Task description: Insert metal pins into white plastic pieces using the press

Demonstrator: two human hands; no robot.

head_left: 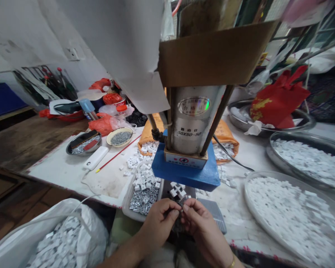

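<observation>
My left hand (161,219) and my right hand (203,225) meet in front of the press (192,121), fingertips pinched close together. Whatever sits between the fingers is too small and hidden to make out. Just beyond them, small white plastic pieces (177,190) lie beneath the blue press head (185,172). Left of my hands stands a clear plastic bin (126,203), holding nails (142,199) with more white pieces (145,175) at its far end. A grey ribbed block (213,213) lies by my right hand.
A white sack (96,227) of white pieces stands lower left. On the right are a round tray (249,186) and a metal basin (270,149), both filled with white pieces. Bowls of nails (121,138), a white power bank-like device (95,158) and a red stick (117,154) lie left.
</observation>
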